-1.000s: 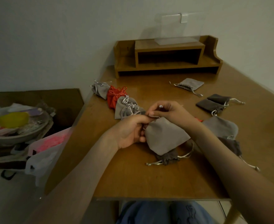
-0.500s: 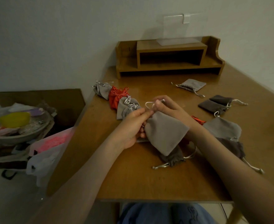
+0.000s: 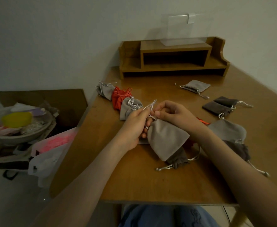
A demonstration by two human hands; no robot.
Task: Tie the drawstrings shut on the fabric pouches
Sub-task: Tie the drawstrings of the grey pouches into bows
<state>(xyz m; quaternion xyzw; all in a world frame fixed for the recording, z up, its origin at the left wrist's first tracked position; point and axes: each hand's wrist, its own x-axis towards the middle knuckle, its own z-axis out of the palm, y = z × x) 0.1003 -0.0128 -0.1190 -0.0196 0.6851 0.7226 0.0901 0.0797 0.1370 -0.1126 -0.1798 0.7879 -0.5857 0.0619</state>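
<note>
A light grey fabric pouch (image 3: 165,139) hangs tilted above the wooden table (image 3: 144,182), its gathered neck up between my hands. My left hand (image 3: 134,126) pinches its silver drawstring (image 3: 150,106), which sticks up and to the right. My right hand (image 3: 172,114) pinches the cord at the pouch's neck, fingers curled. Behind my left hand lie tied pouches in a row: a grey pouch (image 3: 105,90), an orange pouch (image 3: 119,97) and another grey pouch (image 3: 128,108). A dark pouch (image 3: 177,160) lies under the held one.
More pouches lie to the right: a light grey one (image 3: 195,86), two dark ones (image 3: 221,106), and a grey pile (image 3: 229,130) by my right forearm. A wooden shelf unit (image 3: 172,58) stands at the back. Left of the table are a bowl of clutter (image 3: 18,125) and plastic bags (image 3: 52,146).
Both hands have lifted the grey pouch's neck higher and farther from me. The silver drawstring now stands pulled out between the fingertips.
</note>
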